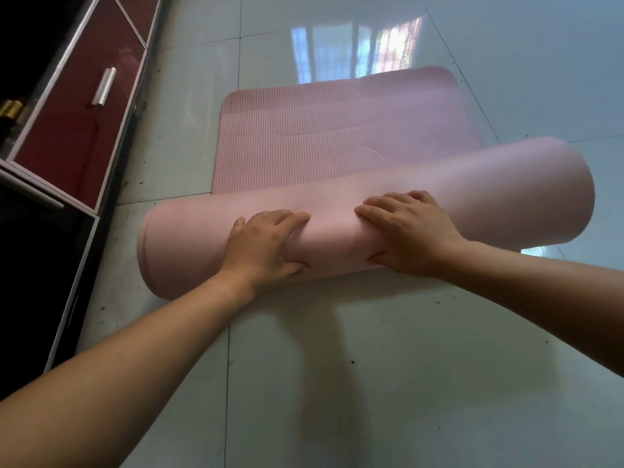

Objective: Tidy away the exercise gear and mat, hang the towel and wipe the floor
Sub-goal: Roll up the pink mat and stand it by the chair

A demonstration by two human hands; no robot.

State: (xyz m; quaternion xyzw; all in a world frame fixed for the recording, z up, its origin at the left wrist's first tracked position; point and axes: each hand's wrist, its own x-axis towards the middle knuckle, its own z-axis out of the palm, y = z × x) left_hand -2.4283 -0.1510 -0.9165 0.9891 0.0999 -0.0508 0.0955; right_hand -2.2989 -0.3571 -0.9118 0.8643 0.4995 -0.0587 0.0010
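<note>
A pink exercise mat lies on the glossy tiled floor, its near part wound into a thick roll that runs from lower left to upper right. The far part stays flat, ribbed side up. My left hand presses on the roll left of its middle, fingers over the top and thumb on the near side. My right hand grips the roll the same way just to the right. No towel or other gear is in view.
A low cabinet with dark red drawer fronts and a metal handle runs along the left. The pale floor tiles near me carry dark specks of dirt. A window reflection shines on the tiles beyond the mat.
</note>
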